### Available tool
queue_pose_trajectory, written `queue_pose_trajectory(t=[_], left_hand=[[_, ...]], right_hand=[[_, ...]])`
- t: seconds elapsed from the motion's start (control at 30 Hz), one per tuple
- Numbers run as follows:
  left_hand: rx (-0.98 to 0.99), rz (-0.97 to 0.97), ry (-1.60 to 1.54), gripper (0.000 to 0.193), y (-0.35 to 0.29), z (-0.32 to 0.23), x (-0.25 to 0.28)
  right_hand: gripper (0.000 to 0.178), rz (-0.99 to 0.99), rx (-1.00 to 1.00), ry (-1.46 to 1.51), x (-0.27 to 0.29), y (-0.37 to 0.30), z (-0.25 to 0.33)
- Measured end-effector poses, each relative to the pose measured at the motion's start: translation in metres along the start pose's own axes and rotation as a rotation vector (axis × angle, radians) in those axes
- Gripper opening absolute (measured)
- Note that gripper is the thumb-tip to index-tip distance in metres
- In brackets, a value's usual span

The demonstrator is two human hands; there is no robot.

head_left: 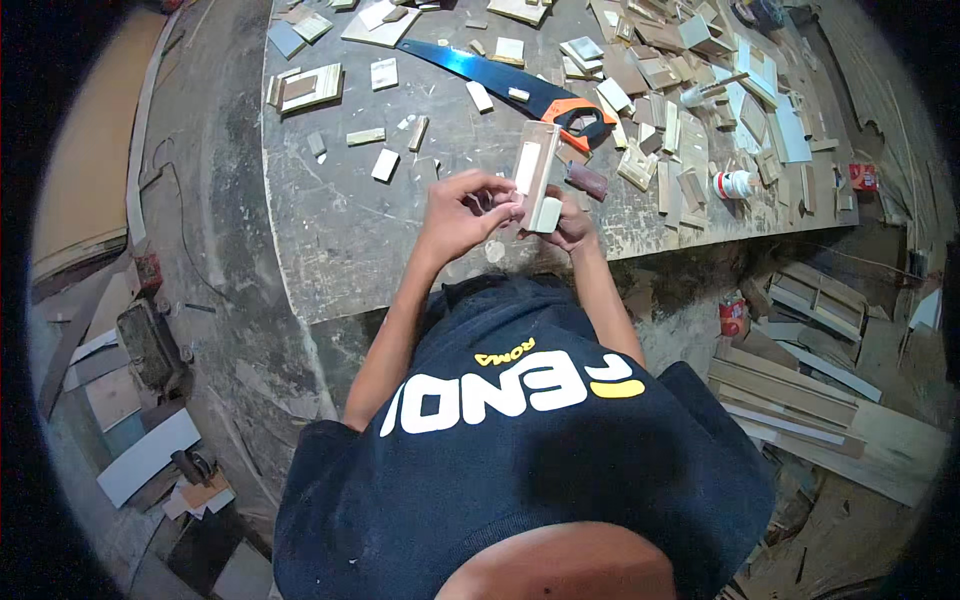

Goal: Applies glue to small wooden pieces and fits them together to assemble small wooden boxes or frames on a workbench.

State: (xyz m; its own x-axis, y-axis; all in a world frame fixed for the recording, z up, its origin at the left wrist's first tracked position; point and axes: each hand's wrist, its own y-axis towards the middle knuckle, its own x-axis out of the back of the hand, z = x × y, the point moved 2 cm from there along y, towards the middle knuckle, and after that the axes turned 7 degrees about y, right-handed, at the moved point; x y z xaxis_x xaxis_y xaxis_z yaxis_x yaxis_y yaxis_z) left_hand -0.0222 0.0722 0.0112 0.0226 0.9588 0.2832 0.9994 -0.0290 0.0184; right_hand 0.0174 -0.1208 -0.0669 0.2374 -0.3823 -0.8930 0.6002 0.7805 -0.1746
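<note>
A small assembly of glued-looking wood pieces (539, 165), brown with pale faces and a white strip on its left side, is held upright over the near part of the workbench. My right hand (572, 226) grips it from behind and below, with most of its fingers hidden. From the left, the thumb and forefinger of my left hand (466, 215) close on its lower left edge. A pale rounded block (549, 214) sticks out at its lower right end. Just beyond lies a handsaw (490, 75) with a dark blade and an orange-and-black handle.
The worn grey workbench (340, 215) carries several loose wood offcuts. A dark red cylinder (586, 181) lies right of my hands, and a white bottle (735, 185) stands farther right. Offcuts pile up at the back right. Boards (800, 400) lie on the floor at right.
</note>
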Motion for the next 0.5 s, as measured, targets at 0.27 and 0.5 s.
queue_pose_trajectory(t=[0.27,0.5], left_hand=[[0.03,-0.059,-0.045,0.018,0.012,0.025,0.004],[0.235,-0.092,-0.039,0.027,0.016,0.102,-0.001]], right_hand=[[0.052,-0.026,0.001,-0.196,-0.014,0.021,0.014],[0.041,-0.438,0.045,-0.701,0.085,0.038,-0.006]])
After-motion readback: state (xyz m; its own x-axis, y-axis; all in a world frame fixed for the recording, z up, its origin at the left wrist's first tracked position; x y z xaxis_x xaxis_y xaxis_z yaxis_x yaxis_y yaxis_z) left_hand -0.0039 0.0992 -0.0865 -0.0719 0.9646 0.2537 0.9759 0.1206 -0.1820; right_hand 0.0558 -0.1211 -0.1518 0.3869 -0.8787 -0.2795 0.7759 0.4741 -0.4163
